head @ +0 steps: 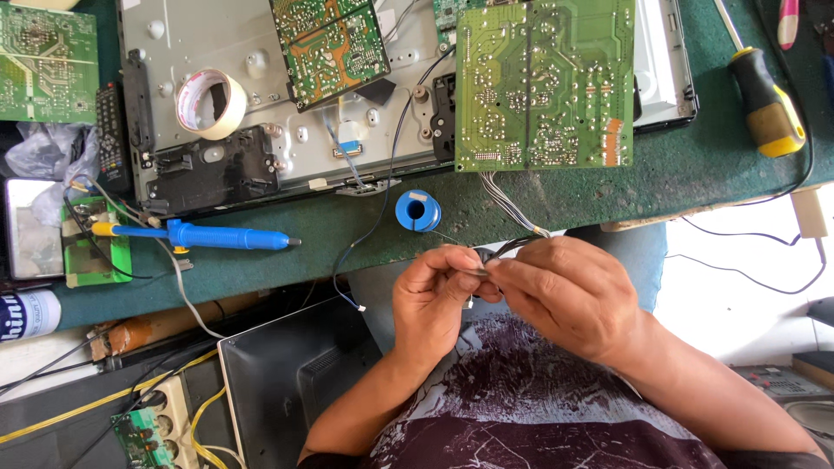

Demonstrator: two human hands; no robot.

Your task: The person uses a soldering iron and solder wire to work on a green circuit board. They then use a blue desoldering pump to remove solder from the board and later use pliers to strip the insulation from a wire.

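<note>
A green-covered workbench is filling most of the view, running off the frame at the top and both sides, with a pale floor showing at the right. A grey metal chassis is lying on it, its upper part cut off by the frame edge. A large green circuit board is resting over the chassis's right end, and a bundle of thin wires is trailing from the board's lower edge toward the person's hands.

The left hand and right hand are meeting just off the bench's near edge, fingertips pressed together, both pinching the end of that bundle. What sits at the pinch is mostly hidden by the fingers; only a small dark piece is showing, too small to make out.

A blue desoldering pump is lying well left of the hands. A roll of tape is sitting on the chassis. A yellow-handled screwdriver is lying at the right. A small blue solder spool is standing just above the hands.
</note>
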